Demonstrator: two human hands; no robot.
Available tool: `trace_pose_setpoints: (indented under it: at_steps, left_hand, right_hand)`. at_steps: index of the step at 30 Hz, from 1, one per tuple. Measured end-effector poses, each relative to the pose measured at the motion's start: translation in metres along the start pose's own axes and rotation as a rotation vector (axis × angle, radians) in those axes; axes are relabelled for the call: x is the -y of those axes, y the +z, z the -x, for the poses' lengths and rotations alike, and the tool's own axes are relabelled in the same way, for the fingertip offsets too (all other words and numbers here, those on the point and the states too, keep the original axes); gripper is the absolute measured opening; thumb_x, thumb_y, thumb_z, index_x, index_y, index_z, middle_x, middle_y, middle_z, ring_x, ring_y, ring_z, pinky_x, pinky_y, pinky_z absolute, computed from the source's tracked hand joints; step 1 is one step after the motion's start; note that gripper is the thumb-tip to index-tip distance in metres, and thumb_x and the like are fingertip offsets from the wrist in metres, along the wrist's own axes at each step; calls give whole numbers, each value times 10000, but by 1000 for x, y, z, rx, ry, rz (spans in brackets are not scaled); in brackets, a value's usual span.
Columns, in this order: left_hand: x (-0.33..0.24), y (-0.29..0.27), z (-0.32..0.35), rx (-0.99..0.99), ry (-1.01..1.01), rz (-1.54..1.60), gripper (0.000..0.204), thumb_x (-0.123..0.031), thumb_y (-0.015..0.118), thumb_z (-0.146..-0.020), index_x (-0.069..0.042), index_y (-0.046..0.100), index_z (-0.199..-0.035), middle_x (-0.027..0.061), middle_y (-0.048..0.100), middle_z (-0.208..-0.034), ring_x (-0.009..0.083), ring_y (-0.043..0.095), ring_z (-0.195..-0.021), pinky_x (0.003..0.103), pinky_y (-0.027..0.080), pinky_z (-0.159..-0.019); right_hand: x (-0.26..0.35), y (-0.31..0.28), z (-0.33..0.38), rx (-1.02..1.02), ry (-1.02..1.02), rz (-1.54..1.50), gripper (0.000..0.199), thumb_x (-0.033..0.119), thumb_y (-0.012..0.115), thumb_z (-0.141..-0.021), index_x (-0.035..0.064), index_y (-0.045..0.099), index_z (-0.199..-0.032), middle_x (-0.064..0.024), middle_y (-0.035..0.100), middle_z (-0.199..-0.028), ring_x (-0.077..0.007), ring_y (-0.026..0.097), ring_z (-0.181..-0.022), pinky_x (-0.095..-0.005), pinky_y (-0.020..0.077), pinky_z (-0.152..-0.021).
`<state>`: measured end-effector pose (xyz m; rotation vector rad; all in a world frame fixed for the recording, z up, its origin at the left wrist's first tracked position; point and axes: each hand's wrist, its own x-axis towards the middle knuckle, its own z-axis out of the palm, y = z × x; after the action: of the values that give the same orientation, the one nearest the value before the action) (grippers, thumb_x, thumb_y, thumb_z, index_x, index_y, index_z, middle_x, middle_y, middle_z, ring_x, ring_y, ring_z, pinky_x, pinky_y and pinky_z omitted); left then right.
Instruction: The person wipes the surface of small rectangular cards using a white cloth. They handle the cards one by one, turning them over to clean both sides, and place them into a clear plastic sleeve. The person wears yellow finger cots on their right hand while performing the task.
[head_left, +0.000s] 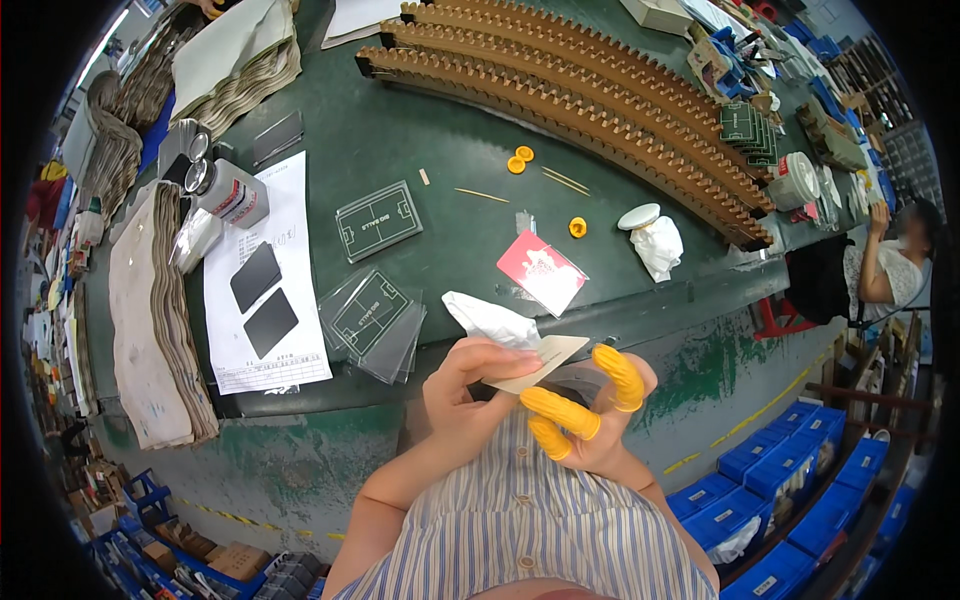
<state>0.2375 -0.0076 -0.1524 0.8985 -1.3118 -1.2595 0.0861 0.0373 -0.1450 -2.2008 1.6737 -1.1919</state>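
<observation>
My left hand [468, 385] is closed on a cream-coloured card [553, 358], pinched between thumb and fingers above the table's front edge. A folded white cloth or tissue [488, 318] sticks out just beyond these fingers; I cannot tell whether they hold it too. My right hand [600, 425] wears yellow finger cots. Its fingers are spread, one cot's tip close to the card's lower corner. Past the hands lies a red and white card [543, 272] in a clear sleeve. Left of them is a dark green card [370, 312] with white lines, among clear plastic sheets [400, 345].
Farther back are a stack of green cards [378, 222], wooden sticks [482, 194], yellow finger cots [516, 165] and a white cloth bundle [657, 248]. Long slotted brown racks [560, 110] span the back. A bottle [232, 195] stands left by a paper sheet [230, 340]. Someone sits at right.
</observation>
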Motion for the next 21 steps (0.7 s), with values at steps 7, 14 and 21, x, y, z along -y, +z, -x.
trace_pose_setpoints:
  at_steps: [7,14,21]
  left_hand:
    - [1,0,-2,-3,50,-47,353,91,699,-702,-39,528,-982,96,705,-925,174,607,-924,325,423,-884]
    - [-17,-9,-4,69,154,-586,412,72,728,-617,-106,665,-983,-14,699,-951,136,577,-780,286,388,-807]
    - [-22,-11,-4,106,257,-679,434,25,751,-600,-128,684,-1000,-46,689,-987,91,577,-736,260,346,-757]
  right_hand:
    - [0,-3,0,-46,19,-32,290,296,712,-735,373,683,-1013,-64,380,-1195,-274,300,-1102,-384,325,-880]
    - [-11,-12,1,-172,37,125,253,310,718,-734,358,705,-981,-60,397,-1187,-263,304,-1079,-380,316,-858]
    - [-9,-12,3,-106,12,143,241,326,731,-726,365,712,-963,-62,379,-1183,-273,303,-1077,-382,304,-847]
